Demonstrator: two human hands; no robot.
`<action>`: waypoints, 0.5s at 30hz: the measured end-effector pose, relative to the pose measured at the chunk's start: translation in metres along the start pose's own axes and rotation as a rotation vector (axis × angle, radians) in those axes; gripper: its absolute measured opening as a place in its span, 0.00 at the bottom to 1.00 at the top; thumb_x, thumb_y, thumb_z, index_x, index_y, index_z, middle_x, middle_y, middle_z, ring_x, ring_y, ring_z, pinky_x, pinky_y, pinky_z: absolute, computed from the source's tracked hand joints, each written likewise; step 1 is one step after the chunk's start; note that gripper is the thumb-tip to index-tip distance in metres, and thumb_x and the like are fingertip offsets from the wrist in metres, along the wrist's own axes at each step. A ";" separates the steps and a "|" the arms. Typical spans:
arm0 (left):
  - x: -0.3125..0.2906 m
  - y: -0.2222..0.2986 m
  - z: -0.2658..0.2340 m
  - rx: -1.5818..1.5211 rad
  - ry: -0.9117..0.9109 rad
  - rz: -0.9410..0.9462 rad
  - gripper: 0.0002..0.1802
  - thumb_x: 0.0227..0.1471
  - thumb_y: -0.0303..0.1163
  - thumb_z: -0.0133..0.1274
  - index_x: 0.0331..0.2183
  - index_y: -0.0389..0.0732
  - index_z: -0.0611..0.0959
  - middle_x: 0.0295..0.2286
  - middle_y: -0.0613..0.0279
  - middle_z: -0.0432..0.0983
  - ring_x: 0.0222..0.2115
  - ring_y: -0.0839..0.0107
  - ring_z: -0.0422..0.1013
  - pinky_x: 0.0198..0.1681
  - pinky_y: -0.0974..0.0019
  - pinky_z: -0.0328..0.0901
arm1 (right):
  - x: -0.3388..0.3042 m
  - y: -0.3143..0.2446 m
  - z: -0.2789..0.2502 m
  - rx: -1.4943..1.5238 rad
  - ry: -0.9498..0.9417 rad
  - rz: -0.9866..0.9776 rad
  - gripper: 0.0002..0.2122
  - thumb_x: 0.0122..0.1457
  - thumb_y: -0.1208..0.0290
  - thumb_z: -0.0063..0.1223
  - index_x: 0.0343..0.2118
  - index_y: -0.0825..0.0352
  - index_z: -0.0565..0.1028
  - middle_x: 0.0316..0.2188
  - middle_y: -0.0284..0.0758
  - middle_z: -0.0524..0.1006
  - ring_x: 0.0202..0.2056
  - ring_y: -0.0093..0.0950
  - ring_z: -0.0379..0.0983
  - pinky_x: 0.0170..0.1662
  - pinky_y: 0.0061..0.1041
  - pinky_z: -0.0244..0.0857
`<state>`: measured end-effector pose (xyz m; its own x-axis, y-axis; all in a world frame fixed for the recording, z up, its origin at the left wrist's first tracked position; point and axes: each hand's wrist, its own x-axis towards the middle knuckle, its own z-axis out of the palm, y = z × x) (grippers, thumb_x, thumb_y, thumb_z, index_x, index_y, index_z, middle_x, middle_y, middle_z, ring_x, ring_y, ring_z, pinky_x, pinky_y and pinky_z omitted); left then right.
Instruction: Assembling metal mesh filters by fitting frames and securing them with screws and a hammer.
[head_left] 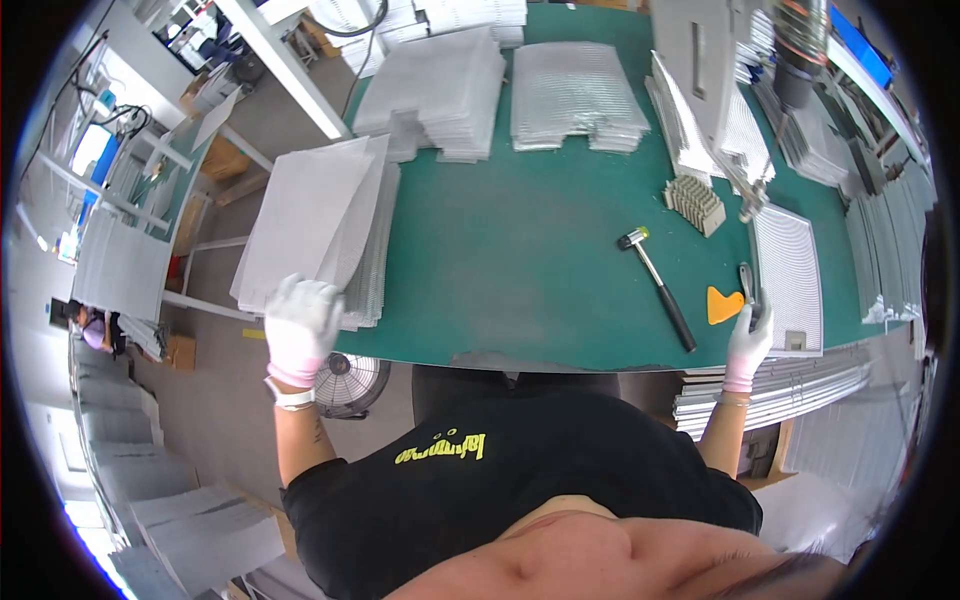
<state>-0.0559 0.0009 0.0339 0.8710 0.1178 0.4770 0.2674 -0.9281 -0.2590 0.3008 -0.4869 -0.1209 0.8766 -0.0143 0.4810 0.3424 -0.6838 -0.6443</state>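
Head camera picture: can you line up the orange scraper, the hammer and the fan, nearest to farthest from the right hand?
1. Orange scraper: just left of the right hand.
2. Hammer: farther left on the green table.
3. Fan: far left, beyond the table's near edge.

Held wide apart, both forearms (301, 440) angle forward, the white-gloved left hand (302, 325) palm down with fingers loosely bent, the white-gloved right hand (749, 343) partly curled, its grip too small to tell.
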 end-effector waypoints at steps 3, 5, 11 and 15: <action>-0.009 -0.002 0.013 -0.078 0.035 -0.010 0.09 0.43 0.29 0.61 0.30 0.41 0.79 0.28 0.60 0.77 0.32 0.59 0.74 0.47 0.54 0.68 | -0.004 -0.032 0.027 0.133 -0.110 -0.122 0.17 0.61 0.77 0.51 0.53 0.68 0.73 0.28 0.33 0.75 0.28 0.23 0.70 0.35 0.23 0.67; -0.011 -0.002 0.014 -0.253 0.017 -0.028 0.11 0.45 0.32 0.60 0.33 0.40 0.80 0.30 0.58 0.78 0.34 0.56 0.75 0.48 0.52 0.67 | -0.017 -0.067 0.050 0.228 -0.245 -0.120 0.16 0.60 0.77 0.51 0.51 0.69 0.74 0.29 0.34 0.76 0.29 0.23 0.71 0.37 0.22 0.68; -0.025 -0.028 0.035 -0.214 0.000 -0.243 0.19 0.48 0.38 0.58 0.41 0.37 0.80 0.40 0.50 0.77 0.44 0.50 0.72 0.52 0.49 0.64 | -0.068 -0.214 0.131 0.579 -1.160 -0.392 0.21 0.61 0.60 0.51 0.52 0.70 0.73 0.48 0.46 0.77 0.49 0.38 0.75 0.54 0.32 0.66; -0.029 -0.057 0.069 -0.171 -0.141 -0.432 0.26 0.49 0.41 0.58 0.49 0.38 0.78 0.50 0.48 0.72 0.52 0.49 0.67 0.56 0.51 0.61 | -0.104 -0.315 0.211 0.808 -1.536 -0.180 0.36 0.61 0.49 0.52 0.61 0.76 0.61 0.55 0.51 0.71 0.55 0.37 0.71 0.59 0.32 0.63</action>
<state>-0.0682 0.0746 -0.0236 0.7458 0.5408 0.3889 0.5556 -0.8271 0.0847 0.1729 -0.1161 -0.0937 0.1448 0.9869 -0.0706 0.1117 -0.0872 -0.9899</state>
